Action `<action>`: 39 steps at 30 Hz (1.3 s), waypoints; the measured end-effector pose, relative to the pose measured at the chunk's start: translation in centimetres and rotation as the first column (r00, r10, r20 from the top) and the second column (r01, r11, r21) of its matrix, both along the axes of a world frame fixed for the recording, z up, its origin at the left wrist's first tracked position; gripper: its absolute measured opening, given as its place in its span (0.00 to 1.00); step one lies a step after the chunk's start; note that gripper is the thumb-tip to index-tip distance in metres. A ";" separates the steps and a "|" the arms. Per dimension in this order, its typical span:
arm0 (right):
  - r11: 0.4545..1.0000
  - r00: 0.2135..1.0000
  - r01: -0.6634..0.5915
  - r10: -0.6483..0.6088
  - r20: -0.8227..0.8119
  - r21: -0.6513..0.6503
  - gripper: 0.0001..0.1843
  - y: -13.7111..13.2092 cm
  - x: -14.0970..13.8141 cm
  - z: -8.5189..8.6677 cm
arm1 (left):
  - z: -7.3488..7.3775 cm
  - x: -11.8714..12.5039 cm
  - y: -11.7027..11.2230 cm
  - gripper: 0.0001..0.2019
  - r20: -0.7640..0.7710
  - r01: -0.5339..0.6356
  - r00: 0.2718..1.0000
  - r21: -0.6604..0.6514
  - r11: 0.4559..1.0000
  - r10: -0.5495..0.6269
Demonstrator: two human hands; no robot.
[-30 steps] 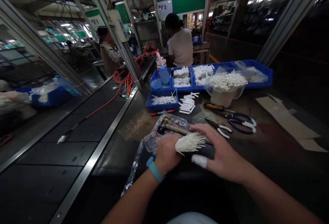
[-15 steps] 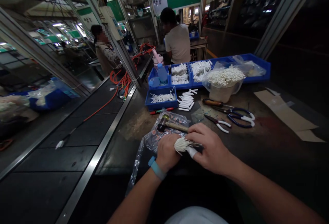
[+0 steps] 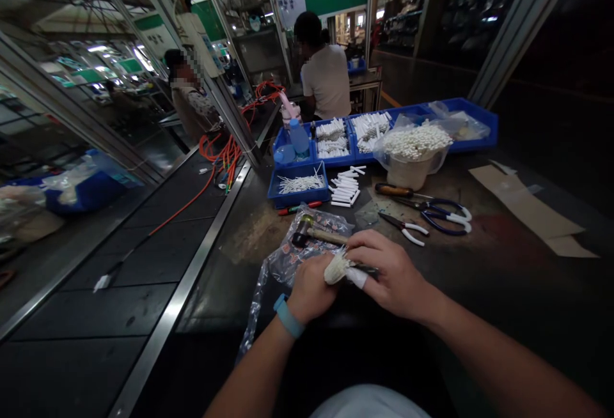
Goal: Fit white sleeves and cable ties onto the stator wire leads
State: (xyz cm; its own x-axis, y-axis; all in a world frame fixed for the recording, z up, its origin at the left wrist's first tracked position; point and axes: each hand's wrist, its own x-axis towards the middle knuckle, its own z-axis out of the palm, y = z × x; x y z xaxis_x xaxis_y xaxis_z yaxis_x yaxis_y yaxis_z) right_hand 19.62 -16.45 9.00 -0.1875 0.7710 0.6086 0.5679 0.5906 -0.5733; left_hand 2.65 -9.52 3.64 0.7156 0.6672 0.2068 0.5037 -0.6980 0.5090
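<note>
A bundle of thin white sticks (image 3: 337, 267) is gripped in my left hand (image 3: 311, 287), its fanned ends facing right. A blue band circles that wrist. My right hand (image 3: 391, 274) is closed at the right side of the bundle, white wrapping on one finger. Between its fingers shows a thin dark tool (image 3: 368, 268), its kind mostly hidden. Just beyond both hands, a hammer (image 3: 329, 236) with a wooden handle lies on a crumpled clear plastic bag (image 3: 283, 261).
Behind are a small blue tray (image 3: 300, 197) of white sticks, loose white tubes (image 3: 344, 189), blue bins (image 3: 352, 156) and a bagged tub (image 3: 407, 172) of white sticks. Pliers (image 3: 405, 229), scissors (image 3: 446, 216), a screwdriver (image 3: 400, 192) and cardboard (image 3: 522, 207) lie right. Two people sit beyond.
My right hand has shifted slightly at the bundle, and the bundle's ends look more gathered and tilted upward. The whole view has moved a little.
</note>
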 end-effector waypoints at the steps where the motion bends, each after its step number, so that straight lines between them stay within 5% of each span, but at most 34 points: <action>1: 1.000 1.000 -0.001 0.001 -0.030 0.000 0.07 0.0 -0.1 -0.1 | 0.1 0.0 0.0 0.04 -0.004 0.008 1.000 -0.018 1.000 -0.008; 6: 0.999 0.992 0.002 -0.007 -0.124 -0.042 0.08 0.2 -0.2 -0.2 | 0.6 -0.1 -0.1 0.04 -0.034 0.032 0.999 -0.088 0.996 -0.036; 13: 0.995 0.999 -0.012 0.008 -0.040 -0.096 0.12 0.3 0.3 0.0 | 0.9 -0.3 -0.1 0.04 -0.078 0.073 0.993 -0.185 0.980 -0.089; 19: 0.998 0.997 0.071 -0.071 -0.014 -0.002 0.09 0.4 0.2 -0.7 | 1.0 -0.2 0.1 0.06 -0.088 0.095 0.989 -0.242 0.966 -0.119; 24: 0.986 0.991 0.116 -0.108 -0.076 0.118 0.11 0.7 0.3 -1.2 | 0.9 -0.2 0.0 0.11 -0.017 0.148 0.987 -0.331 0.932 -0.162; 33: 0.999 0.992 0.047 -0.045 -0.117 0.008 0.14 0.9 1.0 -0.3 | 0.1 -0.4 0.1 0.16 0.099 0.184 0.983 -0.480 0.858 -0.156; 36: 0.979 0.971 0.191 -0.179 -0.160 0.065 0.10 0.8 1.5 0.2 | 0.4 -0.4 0.1 0.13 0.196 0.204 0.974 -0.529 0.824 -0.116; 39: 0.831 0.824 0.520 -0.427 -0.372 0.196 0.09 0.0 2.2 0.7 | 0.6 -0.2 -0.1 0.13 0.323 0.212 0.946 -0.682 0.700 0.028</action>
